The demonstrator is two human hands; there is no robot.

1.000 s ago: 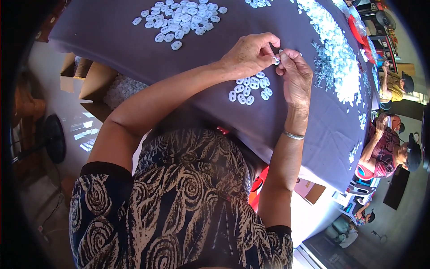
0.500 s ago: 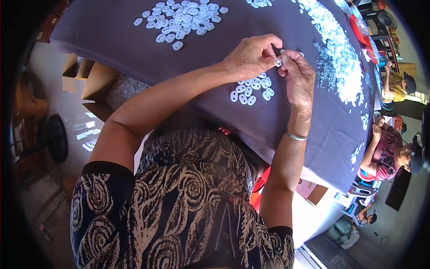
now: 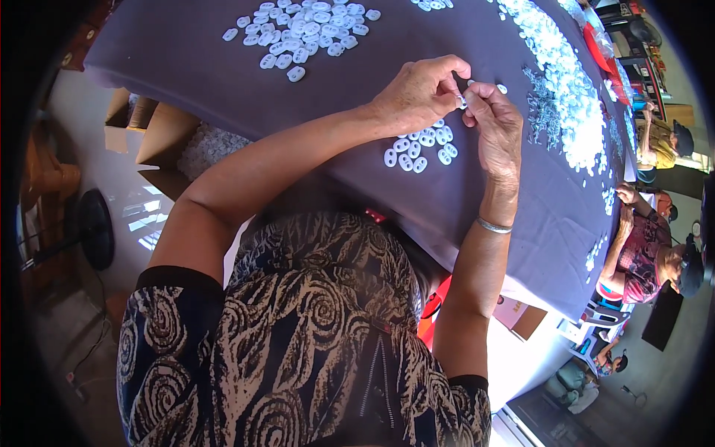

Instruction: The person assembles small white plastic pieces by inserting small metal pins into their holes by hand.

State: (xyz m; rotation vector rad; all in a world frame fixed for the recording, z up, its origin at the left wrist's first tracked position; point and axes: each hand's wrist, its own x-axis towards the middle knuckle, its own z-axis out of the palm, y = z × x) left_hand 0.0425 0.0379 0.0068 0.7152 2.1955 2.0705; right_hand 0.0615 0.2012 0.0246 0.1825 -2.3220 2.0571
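Over the dark tablecloth, my left hand [image 3: 421,93] and my right hand [image 3: 494,127] meet fingertip to fingertip. Between their thumbs and fingers is a small white oval piece [image 3: 462,103] with holes, partly hidden by the fingers. The left thumb presses at its side, the left index finger arching above; the right thumb and fingers pinch it from the other side. Just below, on the cloth, lies a loose group of white two-hole oval pieces [image 3: 406,162]. A couple more white pieces [image 3: 502,89] lie behind the right hand.
A larger heap of white ovals [image 3: 305,31] lies far left on the tablecloth [image 3: 223,97]. To the right spread small dark metal-looking parts [image 3: 544,108] and a long white pile [image 3: 573,112]. An open cardboard box [image 3: 160,138] stands left of the table. Other people [image 3: 644,257] sit along the right.
My hands stay almost in place, with the white piece turned slightly between the fingertips. At the right, a person in a dark red top has shifted an arm.
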